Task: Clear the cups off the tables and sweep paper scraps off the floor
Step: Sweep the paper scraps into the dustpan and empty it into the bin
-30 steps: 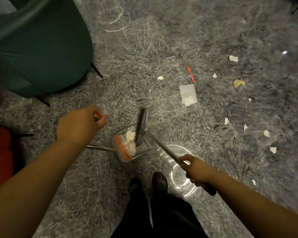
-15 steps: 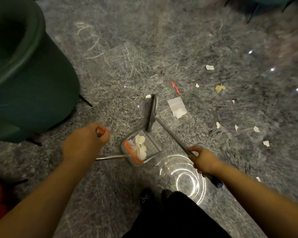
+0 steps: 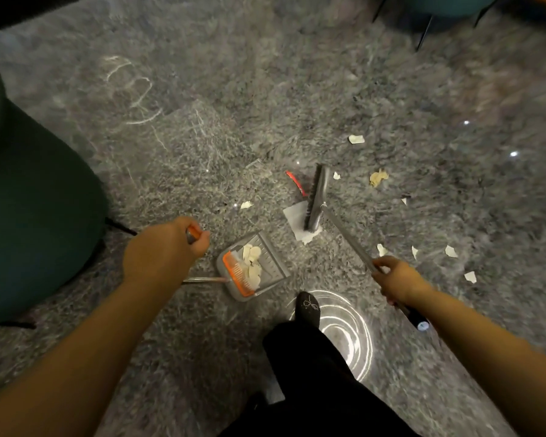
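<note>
Paper scraps (image 3: 252, 263) already lie in the dustpan (image 3: 255, 269); I'm mid-sweep. My left hand (image 3: 161, 247) clasps its handle (image 3: 192, 234), my right hand (image 3: 396, 279) the broom (image 3: 316, 200). Next, I judge, drag the white sheet (image 3: 297, 219) into the pan.

A grey-and-white speckled stone floor (image 3: 297, 89) is marked with pale scratches and bright ringed glare. White and cream paper scraps (image 3: 356, 139) are scattered across it, with a red strip (image 3: 295, 182) beside a grey broom head (image 3: 316, 198) with dark bristles. A grey dustpan (image 3: 256, 268) with an orange comb edge is seen holding cream scraps. A dark green chair (image 3: 35, 216) is seen at the left edge, black trousers (image 3: 312, 380) at the bottom.
</note>
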A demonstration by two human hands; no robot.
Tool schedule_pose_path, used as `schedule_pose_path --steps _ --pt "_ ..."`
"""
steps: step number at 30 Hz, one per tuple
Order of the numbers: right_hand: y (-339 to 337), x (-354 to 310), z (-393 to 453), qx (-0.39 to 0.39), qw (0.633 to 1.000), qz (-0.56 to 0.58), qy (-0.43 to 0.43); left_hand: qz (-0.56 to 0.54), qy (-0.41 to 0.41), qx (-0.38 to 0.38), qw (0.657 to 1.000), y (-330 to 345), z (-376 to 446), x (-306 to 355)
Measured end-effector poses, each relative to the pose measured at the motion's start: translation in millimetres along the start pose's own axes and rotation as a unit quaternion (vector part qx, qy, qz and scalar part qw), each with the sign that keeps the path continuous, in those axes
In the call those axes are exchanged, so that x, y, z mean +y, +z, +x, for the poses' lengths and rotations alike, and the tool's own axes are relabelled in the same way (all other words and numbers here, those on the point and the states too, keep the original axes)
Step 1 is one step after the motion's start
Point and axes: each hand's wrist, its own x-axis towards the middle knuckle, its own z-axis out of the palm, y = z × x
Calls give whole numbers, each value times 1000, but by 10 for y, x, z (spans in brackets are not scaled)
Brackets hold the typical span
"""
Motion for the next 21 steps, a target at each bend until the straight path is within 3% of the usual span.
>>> schedule_pose_path --steps 7,14,16,21 --pt "-653 -181 881 25 994 -108 -5 36 7 -36 999 108 896 585" --pt "-813 -231 1562 -25 967 -250 31 40 4 -45 998 247 1328 925" --pt "-755 -213 1631 -44 974 -214 58 52 1 -50 997 256 1383 973" --pt "-563 -52 1624 -64 989 69 118 46 -9 -53 997 184 1522 1015"
